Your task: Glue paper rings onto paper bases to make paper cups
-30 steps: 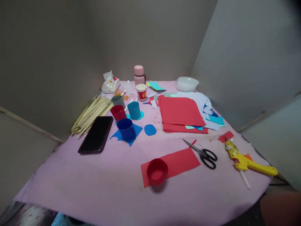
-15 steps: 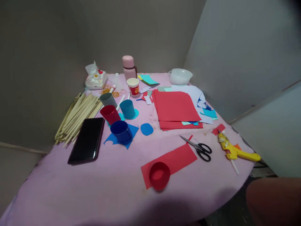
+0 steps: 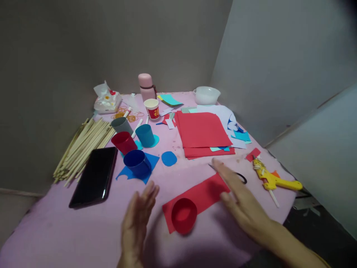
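Near the front of the table, a small red paper cup (image 3: 184, 219) stands on one end of a red paper strip (image 3: 205, 191). My left hand (image 3: 138, 217) is held up to the left of the cup, fingers apart and nothing in it. Over the right end of the strip is my right hand (image 3: 240, 201), also open and holding nothing, its fingers extended. It partly covers the scissors (image 3: 242, 178), of which a blade tip and part of a black handle show. A blue paper cup (image 3: 136, 163) with a handle stands on a blue paper scrap beyond my left hand.
A phone (image 3: 95, 176) and wooden sticks (image 3: 83, 147) lie at left. Grey, red and light blue paper cups (image 3: 145, 136) stand behind the blue one. Red sheets (image 3: 203, 130) are stacked mid-table; a yellow glue gun (image 3: 275, 180) lies at right. Behind are a pink flask (image 3: 147, 87) and white bowl (image 3: 206, 96).
Both of my hands have come into view over the front of the table, the right one now partly covering the scissors. The view has shifted slightly; the objects stay in place.
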